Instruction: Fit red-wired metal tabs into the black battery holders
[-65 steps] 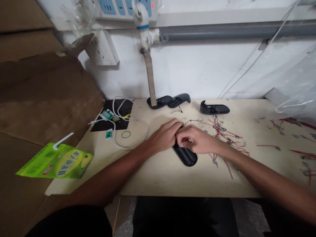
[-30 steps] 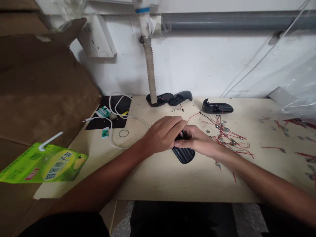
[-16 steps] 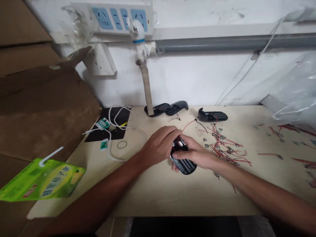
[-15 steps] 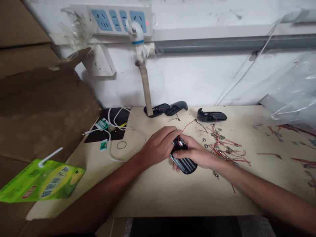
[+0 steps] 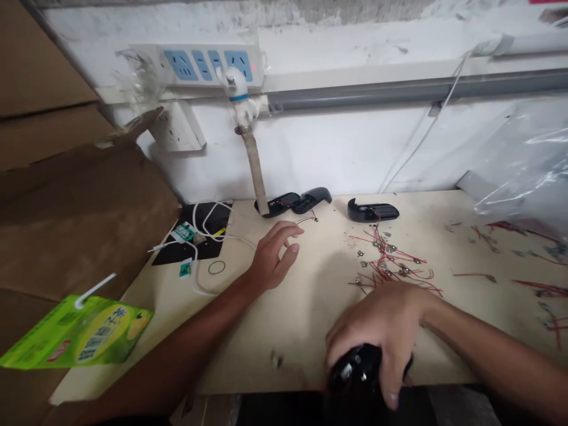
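Observation:
My right hand (image 5: 390, 325) is wrapped over a glossy black plastic housing (image 5: 355, 370) at the table's front edge, its fingers hiding much of it. My left hand (image 5: 275, 254) is empty above the middle of the table, thumb and fingers apart. Just beyond it, two open black shells (image 5: 277, 204) lie end to end against the wall, thin wires trailing from one. Another black shell (image 5: 375, 212), with ribbed slots inside, rests farther right. Between that shell and my right hand spread several red wires with small metal contacts (image 5: 390, 263).
More red wires (image 5: 539, 288) lie at the right. On the left are a white cable (image 5: 197, 278), small green boards (image 5: 185, 268), a green drink pouch (image 5: 89, 331) with a straw and cardboard boxes (image 5: 80, 219). A corrugated hose (image 5: 254, 168) hangs down to the table.
Both hands were together on the black housing. My left hand has let go and moved left; my right hand has brought the housing toward me. A small blurred piece now shows near the front edge.

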`<act>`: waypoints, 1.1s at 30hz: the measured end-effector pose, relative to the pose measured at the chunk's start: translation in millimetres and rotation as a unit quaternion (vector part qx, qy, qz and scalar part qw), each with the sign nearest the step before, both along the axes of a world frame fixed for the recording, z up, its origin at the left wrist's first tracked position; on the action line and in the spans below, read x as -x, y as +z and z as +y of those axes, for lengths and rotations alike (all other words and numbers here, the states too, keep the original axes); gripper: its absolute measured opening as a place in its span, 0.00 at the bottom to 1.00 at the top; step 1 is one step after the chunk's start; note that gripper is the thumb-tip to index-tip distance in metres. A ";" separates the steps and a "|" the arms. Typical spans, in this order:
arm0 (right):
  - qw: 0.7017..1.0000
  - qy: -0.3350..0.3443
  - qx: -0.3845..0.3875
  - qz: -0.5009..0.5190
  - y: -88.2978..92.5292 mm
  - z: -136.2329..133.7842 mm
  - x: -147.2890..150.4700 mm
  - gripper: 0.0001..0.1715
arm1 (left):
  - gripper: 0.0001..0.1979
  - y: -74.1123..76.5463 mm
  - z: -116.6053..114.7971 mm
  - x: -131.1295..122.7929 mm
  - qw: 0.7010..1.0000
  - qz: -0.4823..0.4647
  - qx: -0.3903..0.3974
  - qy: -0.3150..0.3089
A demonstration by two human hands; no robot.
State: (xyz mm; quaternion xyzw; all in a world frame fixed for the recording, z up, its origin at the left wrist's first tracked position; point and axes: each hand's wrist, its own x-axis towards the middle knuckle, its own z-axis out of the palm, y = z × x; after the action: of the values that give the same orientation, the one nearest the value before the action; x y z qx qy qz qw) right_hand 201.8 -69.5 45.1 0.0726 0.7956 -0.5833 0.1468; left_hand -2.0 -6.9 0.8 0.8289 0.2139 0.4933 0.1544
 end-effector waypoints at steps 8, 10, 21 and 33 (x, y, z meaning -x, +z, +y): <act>0.995 0.054 -0.074 0.038 -1.2 -3.4 4.5 0.43 | 0.07 -0.3 1.5 -2.8 0.997 0.051 0.017 0.049; 0.995 0.047 -0.056 0.067 -4.4 -1.4 1.3 0.45 | 0.06 -0.5 1.9 -3.4 0.996 0.063 0.014 0.055; 0.990 -0.020 0.132 0.044 -4.4 -4.7 -1.0 0.33 | 0.07 0.1 2.0 -4.6 0.992 0.104 0.017 0.071; 0.991 -0.015 0.131 0.017 -0.9 13.7 -18.1 0.34 | 0.08 -0.5 2.7 -4.6 0.988 0.143 0.014 0.050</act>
State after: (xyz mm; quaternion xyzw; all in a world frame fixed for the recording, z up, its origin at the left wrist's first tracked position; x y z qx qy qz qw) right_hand 219.9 -55.8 44.2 0.0545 0.7134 -0.6859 0.1326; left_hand 2.6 -4.3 0.3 0.8769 0.2821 0.3736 0.1090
